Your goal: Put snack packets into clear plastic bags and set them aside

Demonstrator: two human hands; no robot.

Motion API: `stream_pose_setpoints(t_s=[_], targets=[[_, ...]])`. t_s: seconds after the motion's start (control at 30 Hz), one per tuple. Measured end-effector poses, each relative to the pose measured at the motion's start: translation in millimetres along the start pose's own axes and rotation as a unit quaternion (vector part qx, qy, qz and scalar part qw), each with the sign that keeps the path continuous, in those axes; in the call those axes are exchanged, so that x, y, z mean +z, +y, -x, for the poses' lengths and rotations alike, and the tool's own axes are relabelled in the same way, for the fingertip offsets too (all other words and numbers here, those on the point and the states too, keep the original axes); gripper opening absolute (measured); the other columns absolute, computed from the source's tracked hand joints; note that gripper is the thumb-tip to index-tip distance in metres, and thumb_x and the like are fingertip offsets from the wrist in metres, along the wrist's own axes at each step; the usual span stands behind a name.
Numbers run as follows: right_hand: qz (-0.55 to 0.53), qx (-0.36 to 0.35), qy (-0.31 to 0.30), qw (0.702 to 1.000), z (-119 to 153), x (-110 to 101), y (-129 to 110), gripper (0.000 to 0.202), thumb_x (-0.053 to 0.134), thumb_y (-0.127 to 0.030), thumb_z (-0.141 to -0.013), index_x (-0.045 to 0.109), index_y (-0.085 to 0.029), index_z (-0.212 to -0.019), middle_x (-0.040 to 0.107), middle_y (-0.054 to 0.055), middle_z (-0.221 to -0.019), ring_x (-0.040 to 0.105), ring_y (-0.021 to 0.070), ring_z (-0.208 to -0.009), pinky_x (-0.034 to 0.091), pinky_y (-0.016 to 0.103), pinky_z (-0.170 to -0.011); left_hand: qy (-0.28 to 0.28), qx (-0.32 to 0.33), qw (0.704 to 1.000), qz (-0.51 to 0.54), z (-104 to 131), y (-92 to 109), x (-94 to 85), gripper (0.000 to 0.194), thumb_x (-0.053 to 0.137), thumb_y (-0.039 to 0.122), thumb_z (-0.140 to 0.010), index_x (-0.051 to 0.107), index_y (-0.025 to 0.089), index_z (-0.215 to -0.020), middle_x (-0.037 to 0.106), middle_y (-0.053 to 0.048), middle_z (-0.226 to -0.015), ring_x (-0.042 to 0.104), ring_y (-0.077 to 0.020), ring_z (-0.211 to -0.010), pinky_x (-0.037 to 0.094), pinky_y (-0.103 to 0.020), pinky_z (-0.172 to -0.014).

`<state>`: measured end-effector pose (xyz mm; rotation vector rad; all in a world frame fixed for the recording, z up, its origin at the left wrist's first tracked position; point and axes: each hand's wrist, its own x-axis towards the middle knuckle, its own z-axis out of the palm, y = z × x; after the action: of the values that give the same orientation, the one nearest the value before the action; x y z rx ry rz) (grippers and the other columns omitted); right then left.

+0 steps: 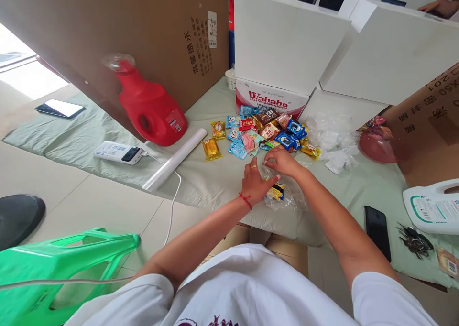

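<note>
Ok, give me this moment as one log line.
left hand: thumb spread, beside clear plastic bag | right hand: at near edge of snack pile, grip unclear | red jug: left of pile

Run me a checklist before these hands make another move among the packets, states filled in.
1. Snack packets within the right hand's reach: ok, the pile lies right by its fingers.
2. Packets all in one pile: not ok, a yellow packet lies apart on the left.
3. Left hand free: cannot tell, its grip is partly hidden.
4. Clear plastic bag near the hands: ok, just below them.
5. Power bank clear of the hands: ok, well off to the left.
</note>
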<state>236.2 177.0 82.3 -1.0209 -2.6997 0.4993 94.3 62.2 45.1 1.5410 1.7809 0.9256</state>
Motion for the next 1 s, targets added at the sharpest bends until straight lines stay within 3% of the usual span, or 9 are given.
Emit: stream_pose_setpoints(t_s=[0.1, 0.2, 0.3, 0.4, 0.57, 0.67, 0.8, 0.9, 1.0], targets=[[-0.007, -0.003, -0.017, 1.0, -10.0, -0.7, -9.5, 0.014, 0.065, -0.027, -0.093, 0.077, -0.019, -0.092, 0.075, 0.007, -0.095, 0.064, 0.0235, -0.097, 0.041, 0.041, -0.099, -0.034, -0.092, 0.995, 0.028, -28.0, 4.5, 3.1, 0.105, 0.083, 0.038, -0.07, 0.028, 0.013, -0.156, 0.055, -0.023, -0.139, 0.065, -0.0296, -0.114, 0.053, -0.038, -0.09], [-0.036, 0.006, 0.05, 0.998, 2.8, -8.8, -20.1, 0.023, 0.061, -0.031, -0.096, 0.075, -0.021, -0.111, 0.073, 0.009, -0.112, 0.063, 0.0253, -0.109, 0.043, 0.041, -0.102, -0.072, -0.118, 0.99, 0.029, -47.7, -4.9, -5.2, 0.071, 0.073, 0.025, -0.076, 0.051, 0.011, -0.141, 0.072, -0.012, -0.107, 0.069, -0.0234, -0.094, 0.053, -0.032, -0.079], [-0.048, 0.085, 0.2, 0.975, 47.3, -11.9, -40.0, 0.037, 0.05, -0.043, -0.103, 0.067, -0.024, -0.13, 0.069, 0.011, -0.122, 0.06, 0.0272, -0.115, 0.046, 0.042, -0.1, -0.086, -0.127, 0.988, 0.021, -60.9, -23.6, -19.8, 0.027, 0.065, 0.016, -0.077, 0.071, 0.014, -0.103, 0.073, -0.006, -0.086, 0.068, -0.0198, -0.082, 0.05, -0.028, -0.073], [-0.042, 0.146, 0.265, 0.952, 105.6, 6.3, -66.6, 0.045, 0.037, -0.049, -0.106, 0.063, -0.024, -0.132, 0.069, 0.012, -0.114, 0.06, 0.0291, -0.109, 0.046, 0.045, -0.097, -0.084, -0.132, 0.988, 0.009, -68.3, -43.7, -33.3, 0.013, 0.061, 0.013, -0.076, 0.071, 0.015, -0.084, 0.072, -0.005, -0.082, 0.067, -0.0186, -0.081, 0.048, -0.026, -0.071], [-0.005, 0.208, 0.201, 0.957, 158.3, 66.4, -107.8, 0.053, 0.056, -0.057, -0.097, 0.058, -0.023, -0.138, 0.07, 0.011, -0.099, 0.058, 0.031, -0.092, 0.05, 0.048, -0.083, -0.104, -0.134, 0.985, -0.015, -75.6, -65.0, -44.4, 0.021, 0.062, 0.01, -0.071, 0.07, 0.017, -0.089, 0.071, -0.002, -0.079, 0.064, -0.0161, -0.073, 0.046, -0.024, -0.067], [0.001, 0.205, 0.224, 0.953, 158.4, 84.8, -124.7, 0.025, 0.053, -0.038, -0.101, 0.068, -0.029, -0.119, 0.068, 0.008, -0.085, 0.057, 0.029, -0.084, 0.05, 0.045, -0.077, -0.119, -0.134, 0.984, -0.026, -78.0, -68.6, -46.1, 0.026, 0.062, 0.008, -0.068, 0.069, 0.017, -0.091, 0.07, -0.001, -0.076, 0.063, -0.0159, -0.068, 0.045, -0.025, -0.064], [0.036, 0.124, 0.164, 0.978, 148.1, 92.8, -141.5, 0.033, 0.05, -0.02, -0.1, 0.07, -0.031, -0.124, 0.067, 0.009, -0.086, 0.056, 0.0283, -0.086, 0.048, 0.046, -0.078, -0.114, -0.122, 0.985, -0.036, -78.0, -67.7, -46.9, 0.028, 0.063, 0.006, -0.065, 0.068, 0.017, -0.09, 0.07, -0.002, -0.079, 0.066, -0.0189, -0.075, 0.049, -0.027, -0.071], [0.083, 0.086, 0.062, 0.991, 137.9, 101.7, -148.9, 0.046, 0.051, -0.015, -0.097, 0.066, -0.033, -0.136, 0.066, 0.009, -0.088, 0.055, 0.0281, -0.086, 0.045, 0.045, -0.076, -0.078, -0.12, 0.989, -0.046, -75.9, -62.7, -52.0, 0.043, 0.064, 0.006, -0.065, 0.065, 0.015, -0.106, 0.07, -0.008, -0.099, 0.068, -0.0239, -0.091, 0.053, -0.033, -0.083], [0.101, 0.076, -0.022, 0.992, 127.7, 108.3, -151.4, 0.056, 0.051, -0.012, -0.095, 0.059, -0.035, -0.145, 0.067, 0.009, -0.09, 0.055, 0.0288, -0.089, 0.044, 0.044, -0.076, 0.047, -0.098, 0.993, -0.054, -63.9, -51.1, -65.3, 0.058, 0.059, 0.005, -0.066, 0.056, 0.015, -0.123, 0.06, -0.015, -0.126, 0.062, -0.0293, -0.115, 0.049, -0.042, -0.103]])
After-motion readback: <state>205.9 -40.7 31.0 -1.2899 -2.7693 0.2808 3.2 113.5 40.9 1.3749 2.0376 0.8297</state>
